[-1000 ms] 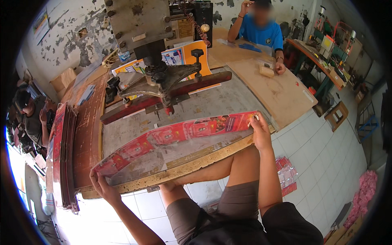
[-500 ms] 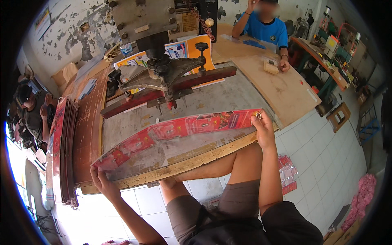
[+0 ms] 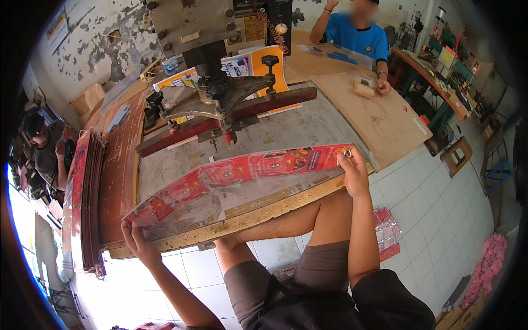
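A long red printed strip with clear plastic pockets [image 3: 269, 164] is stretched between my hands along the near edge of the press table, arched upward in the middle. My left hand [image 3: 140, 245] is closed on its left end, down by the table's corner. My right hand [image 3: 355, 170] pinches its right end higher up, where a small yellowish cord loop [image 3: 347, 154] shows at the corner. Beyond the strip, the press head [image 3: 214, 102] with its long reddish-brown bar [image 3: 278, 105] hangs above the grey work plate [image 3: 316, 129].
A stack of similar red strips [image 3: 82, 203] hangs over the table's left side. Red plastic-covered pieces [image 3: 388, 234] lie on the tiled floor at right. A person in a blue shirt [image 3: 363, 41] sits across the table, by a small wooden block [image 3: 364, 88]. Another person sits far left.
The strip's middle and right end have risen slightly, with my right hand moving up a little. My left hand has stayed almost in place. The person opposite has shifted the raised arm slightly.
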### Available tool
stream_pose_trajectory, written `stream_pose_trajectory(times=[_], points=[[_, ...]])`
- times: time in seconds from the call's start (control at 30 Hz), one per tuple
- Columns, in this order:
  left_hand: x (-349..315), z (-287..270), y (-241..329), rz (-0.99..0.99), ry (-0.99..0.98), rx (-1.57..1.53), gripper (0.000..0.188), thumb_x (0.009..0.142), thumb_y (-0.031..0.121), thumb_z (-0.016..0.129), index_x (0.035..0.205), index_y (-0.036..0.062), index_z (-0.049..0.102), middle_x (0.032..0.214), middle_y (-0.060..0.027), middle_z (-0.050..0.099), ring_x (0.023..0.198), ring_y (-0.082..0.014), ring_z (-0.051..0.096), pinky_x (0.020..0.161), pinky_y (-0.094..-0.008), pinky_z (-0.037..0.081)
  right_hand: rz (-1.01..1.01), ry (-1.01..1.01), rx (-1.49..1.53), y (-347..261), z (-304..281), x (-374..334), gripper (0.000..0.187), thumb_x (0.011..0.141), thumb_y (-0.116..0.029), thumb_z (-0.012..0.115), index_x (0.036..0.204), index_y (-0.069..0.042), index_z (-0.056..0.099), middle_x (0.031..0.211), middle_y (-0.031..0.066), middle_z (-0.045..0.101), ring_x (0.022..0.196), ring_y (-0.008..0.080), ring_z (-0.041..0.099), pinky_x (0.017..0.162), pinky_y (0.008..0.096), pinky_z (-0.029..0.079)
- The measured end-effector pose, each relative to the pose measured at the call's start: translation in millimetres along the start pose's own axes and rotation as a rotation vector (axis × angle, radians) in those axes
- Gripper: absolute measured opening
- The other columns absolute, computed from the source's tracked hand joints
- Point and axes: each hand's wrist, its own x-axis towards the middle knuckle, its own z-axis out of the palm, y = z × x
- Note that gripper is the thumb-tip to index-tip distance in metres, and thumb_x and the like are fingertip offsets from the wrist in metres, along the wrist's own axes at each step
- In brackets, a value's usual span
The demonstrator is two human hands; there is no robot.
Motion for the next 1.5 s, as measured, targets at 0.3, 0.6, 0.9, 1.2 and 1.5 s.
stream_pose_trajectory(times=[0.3, 0.6, 0.9, 1.2, 1.5], points=[[-0.9, 10.9, 9.6, 0.006, -0.022, 0.036, 0.025, 0.112, 0.02, 0.052, 0.125, 0.0028, 0.062, 0.112, -0.0018, 0.064, 0.104, -0.0109, 0.056, 0.095, -0.0288, 0.044, -0.013, 0.022, 0.028, -10.8, 6.9, 2.7, 0.015, 0.106, -0.015, 0.066, 0.117, -0.008, 0.058, 0.099, -0.0056, 0.058, 0.092, 0.0052, 0.052, 0.087, 0.0252, 0.041], [-3.3, 17.4, 13.8, -0.012, -0.039, 0.02, 0.022, 0.113, 0.02, 0.052, 0.121, 0.0031, 0.063, 0.106, -0.0021, 0.065, 0.097, -0.0103, 0.058, 0.092, -0.0284, 0.046, 0.015, 0.052, -0.014, 8.5, -16.0, -2.7, 0.032, 0.105, -0.013, 0.068, 0.135, -0.002, 0.063, 0.108, -0.0033, 0.066, 0.096, 0.0052, 0.057, 0.088, 0.0244, 0.044], [0.4, 1.0, -0.7, -0.028, -0.023, -0.067, 0.024, 0.113, 0.02, 0.053, 0.127, 0.0025, 0.062, 0.113, -0.0042, 0.069, 0.104, -0.0113, 0.063, 0.095, -0.0289, 0.048, 0.026, 0.005, -0.029, 7.5, -10.1, 0.8, 0.03, 0.107, -0.013, 0.066, 0.134, -0.002, 0.064, 0.112, -0.0024, 0.068, 0.1, 0.006, 0.056, 0.093, 0.0259, 0.042], [-0.6, 0.8, 2.1, 0.074, 0.107, -0.012, 0.036, 0.112, 0.024, 0.054, 0.142, 0.0038, 0.053, 0.134, -0.0117, 0.063, 0.128, -0.0208, 0.058, 0.111, -0.0373, 0.044, 0.017, 0.05, -0.039, 2.4, 0.5, 0.2, 0.023, 0.107, -0.02, 0.067, 0.124, -0.005, 0.066, 0.1, -0.0047, 0.062, 0.091, 0.0059, 0.051, 0.086, 0.025, 0.04], [-91.3, 99.9, 63.1, 0.838, -0.054, 0.56, 0.044, 0.091, 0.026, 0.075, 0.128, 0.0062, 0.062, 0.152, -0.0206, 0.05, 0.143, -0.0403, 0.049, 0.116, -0.0538, 0.042, 0.048, 0.071, -0.043, -5.3, 3.4, -1.5, 0.023, 0.107, -0.025, 0.067, 0.12, -0.007, 0.067, 0.098, -0.007, 0.059, 0.089, 0.0057, 0.048, 0.084, 0.024, 0.038]])
